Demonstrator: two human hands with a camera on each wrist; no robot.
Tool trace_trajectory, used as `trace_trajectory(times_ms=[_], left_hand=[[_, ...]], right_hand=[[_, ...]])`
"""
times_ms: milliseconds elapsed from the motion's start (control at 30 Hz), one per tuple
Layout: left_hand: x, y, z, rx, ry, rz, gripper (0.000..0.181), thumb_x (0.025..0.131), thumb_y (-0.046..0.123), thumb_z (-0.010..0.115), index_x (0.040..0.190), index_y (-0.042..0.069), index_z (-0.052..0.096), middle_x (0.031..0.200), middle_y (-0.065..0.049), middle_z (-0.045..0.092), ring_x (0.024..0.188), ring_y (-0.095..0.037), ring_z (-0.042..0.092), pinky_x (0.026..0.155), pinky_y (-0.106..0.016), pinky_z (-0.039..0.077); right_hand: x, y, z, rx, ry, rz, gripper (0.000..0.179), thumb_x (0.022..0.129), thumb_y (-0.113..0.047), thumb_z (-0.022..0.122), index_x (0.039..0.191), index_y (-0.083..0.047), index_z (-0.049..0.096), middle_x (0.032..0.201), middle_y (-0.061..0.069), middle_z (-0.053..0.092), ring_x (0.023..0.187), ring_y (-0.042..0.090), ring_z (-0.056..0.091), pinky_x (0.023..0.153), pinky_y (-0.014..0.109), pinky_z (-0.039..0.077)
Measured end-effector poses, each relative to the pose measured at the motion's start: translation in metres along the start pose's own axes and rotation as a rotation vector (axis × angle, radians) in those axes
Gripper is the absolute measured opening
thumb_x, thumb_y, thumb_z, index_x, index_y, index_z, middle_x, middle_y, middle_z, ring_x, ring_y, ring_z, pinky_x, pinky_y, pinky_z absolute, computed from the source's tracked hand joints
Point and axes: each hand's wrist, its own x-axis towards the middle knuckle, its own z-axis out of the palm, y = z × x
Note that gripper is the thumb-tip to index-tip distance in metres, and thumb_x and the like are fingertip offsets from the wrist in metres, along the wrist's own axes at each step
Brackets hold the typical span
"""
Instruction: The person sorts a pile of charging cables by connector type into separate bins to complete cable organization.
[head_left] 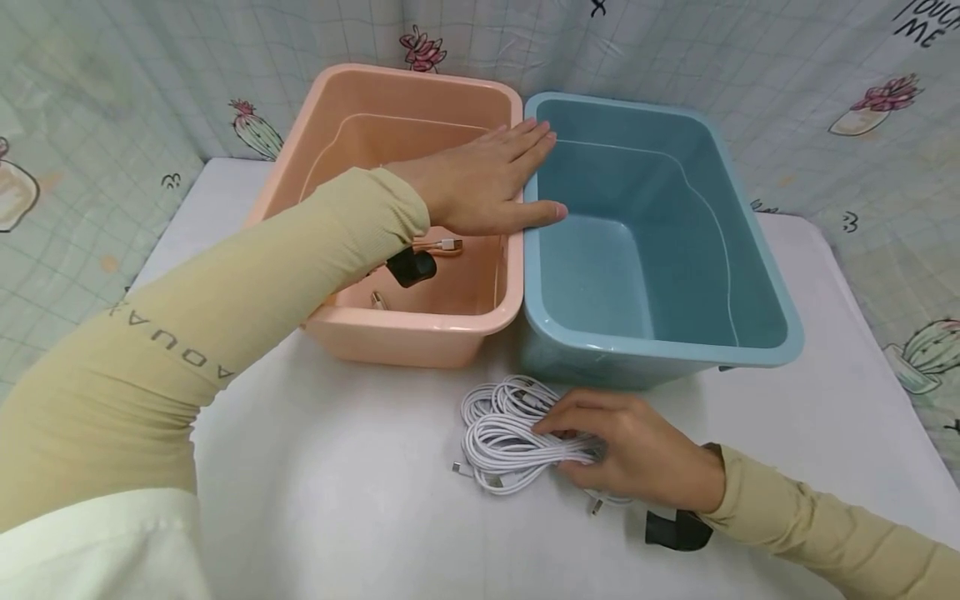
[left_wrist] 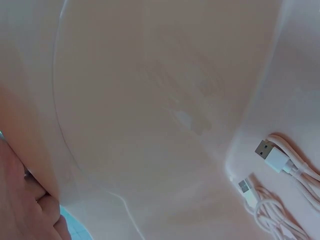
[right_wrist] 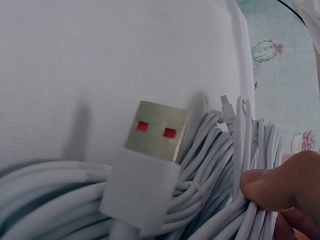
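My left hand (head_left: 480, 185) rests palm down across the touching rims of a peach bin (head_left: 420, 323) and a blue bin (head_left: 660, 348), fingers straight, thumb over the blue one. In front of the bins, my right hand (head_left: 626, 442) pinches a coiled white USB cable (head_left: 517, 450) from a pile of several white cables on the table. In the right wrist view the thumb (right_wrist: 275, 185) presses the coil's strands, and a USB plug (right_wrist: 152, 150) with two red-marked holes shows up close. Cables with USB plugs (left_wrist: 272, 157) lie inside the peach bin.
A white-covered table (head_left: 337, 483) carries both bins. Behind them hangs a pale checked curtain (head_left: 465, 33) with cactus prints. Black straps with camera mounts (head_left: 678, 530) sit at the wrists. The left forearm reaches over the peach bin.
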Motion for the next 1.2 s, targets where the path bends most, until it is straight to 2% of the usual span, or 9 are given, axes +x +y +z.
trace_trajectory(times_ms=[333,700,967,1200], left_hand=[[0.000,-0.001,0.000,-0.011,0.001,0.006,0.092,0.095,0.070,0.024,0.156,0.010,-0.008,0.166,-0.007,-0.012,0.155,-0.023,-0.012,0.129,-0.041,-0.002],[0.000,-0.001,0.000,-0.008,-0.001,0.008,0.092,0.095,0.070,0.023,0.157,0.009,-0.007,0.166,-0.008,-0.012,0.155,-0.024,-0.012,0.129,-0.042,-0.002],[0.000,-0.001,0.000,0.001,-0.007,0.008,0.092,0.095,0.070,0.022,0.156,0.009,-0.008,0.165,-0.008,-0.013,0.155,-0.024,-0.013,0.129,-0.043,-0.002],[0.000,-0.001,0.000,0.005,-0.001,0.012,0.092,0.095,0.070,0.022,0.156,0.008,-0.007,0.166,-0.008,-0.011,0.155,-0.024,-0.012,0.129,-0.043,-0.001]], right_hand=[[0.004,-0.004,-0.008,0.011,-0.017,0.033,0.045,0.069,-0.011,0.084,0.110,-0.023,0.070,0.106,-0.013,0.067,0.092,0.000,0.061,0.075,0.011,0.049],[0.010,-0.012,-0.020,0.012,-0.014,0.024,0.045,0.070,-0.010,0.084,0.111,-0.024,0.070,0.106,-0.013,0.068,0.092,0.000,0.063,0.078,0.008,0.049],[0.013,-0.022,-0.030,-0.026,-0.037,0.036,0.047,0.069,-0.012,0.085,0.111,-0.026,0.071,0.107,-0.017,0.066,0.095,-0.004,0.062,0.077,0.008,0.050],[0.016,-0.031,-0.039,-0.012,-0.027,-0.011,0.050,0.069,-0.008,0.084,0.113,-0.027,0.070,0.108,-0.017,0.066,0.094,-0.004,0.061,0.075,0.007,0.049]])
